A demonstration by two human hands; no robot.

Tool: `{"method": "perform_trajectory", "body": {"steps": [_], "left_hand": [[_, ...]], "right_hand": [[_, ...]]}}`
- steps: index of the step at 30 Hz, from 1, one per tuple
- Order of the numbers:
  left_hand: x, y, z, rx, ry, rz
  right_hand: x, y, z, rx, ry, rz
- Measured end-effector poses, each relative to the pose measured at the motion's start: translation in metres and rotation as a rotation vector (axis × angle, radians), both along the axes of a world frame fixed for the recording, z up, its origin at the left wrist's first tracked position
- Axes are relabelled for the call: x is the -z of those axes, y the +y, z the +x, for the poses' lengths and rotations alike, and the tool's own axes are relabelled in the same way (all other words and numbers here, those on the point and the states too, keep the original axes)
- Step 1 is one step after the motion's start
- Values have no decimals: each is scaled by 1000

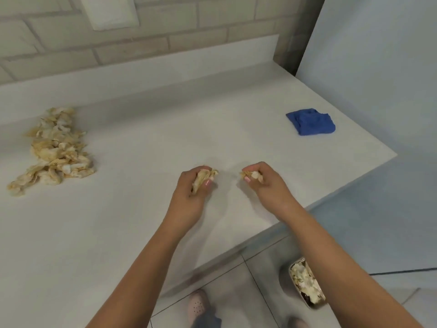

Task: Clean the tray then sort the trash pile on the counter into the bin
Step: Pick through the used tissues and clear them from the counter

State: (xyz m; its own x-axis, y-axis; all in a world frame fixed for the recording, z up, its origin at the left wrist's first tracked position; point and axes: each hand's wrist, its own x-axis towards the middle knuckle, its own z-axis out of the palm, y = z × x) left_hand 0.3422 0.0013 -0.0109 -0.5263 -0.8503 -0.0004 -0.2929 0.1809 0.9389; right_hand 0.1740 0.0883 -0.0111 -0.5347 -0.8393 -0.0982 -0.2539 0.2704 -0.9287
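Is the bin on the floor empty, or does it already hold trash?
Not empty: pale crumpled scraps lie inside the bin, up near its rim.

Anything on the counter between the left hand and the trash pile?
Nothing: head view shows bare counter between the left hand and the trash pile.

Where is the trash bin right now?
In the head view the trash bin stands on the tiled floor at lower right, below the counter edge, partly hidden by the right forearm.
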Motion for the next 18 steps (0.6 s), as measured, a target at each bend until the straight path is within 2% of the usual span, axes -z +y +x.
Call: {"method": "perform_trajectory", "body": {"steps": [3,5,7,13,18], "left_hand": [[-14,41,-34,49,207,328],[-19,71,-61,65,342,471],[-18,104,-89,87,436,559],[26,210,-176,146,445,735],[129,284,-248,77,342,950]], "right_hand": [[-9,40,-28,96,-312,-120],[-8,76,-52,117,-530,-204],[1,116,-80,90,-663,-247],[64,239,-157,105,-744,-120],[180,314,-215,343,-746,102]]}}
